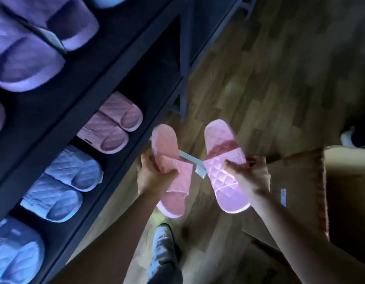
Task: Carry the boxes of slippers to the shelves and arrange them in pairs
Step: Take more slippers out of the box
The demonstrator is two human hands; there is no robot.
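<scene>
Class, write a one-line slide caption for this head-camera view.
Left hand and right hand each hold one pink slipper beside the shelf.

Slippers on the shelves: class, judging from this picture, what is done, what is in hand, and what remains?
Done: one pink pair and blue pairs sit side by side on the lower shelf, purple ones above. In hand: the left hand and right hand each hold a pink slipper, joined by a white tag. Left: shelving this pair; the cardboard box contents are hidden.

One head-worn wide-angle camera looks steeply down from close above the hands, at frame centre. Shelves run along the left; the floor fills the right.
</scene>
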